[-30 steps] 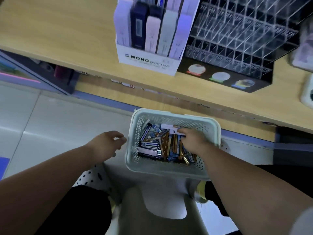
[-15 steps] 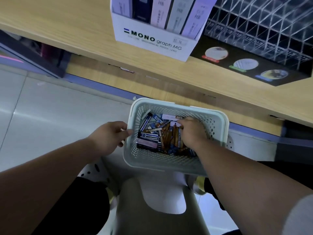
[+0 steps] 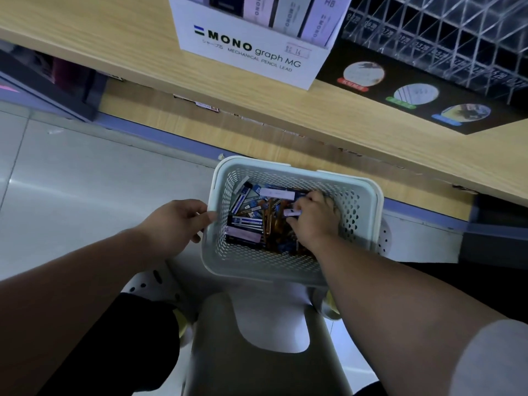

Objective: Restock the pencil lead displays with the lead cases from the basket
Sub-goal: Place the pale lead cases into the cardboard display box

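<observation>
One box reads MONO graph MG.

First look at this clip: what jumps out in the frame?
A pale perforated basket of jumbled lead cases sits centre frame; the right hand is inside it pinching a lilac lead case, while the left hand holds its left rim. Above, on the wooden shelf, a white MONO display box stands beside a clear grid rack.

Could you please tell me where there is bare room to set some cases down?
The shelf is bare left of the MONO box, and a narrower strip runs along its front edge before the black display. The basket is crowded: cases cover its floor, the right hand pinches a lilac case, the left hand holds its rim.
</observation>
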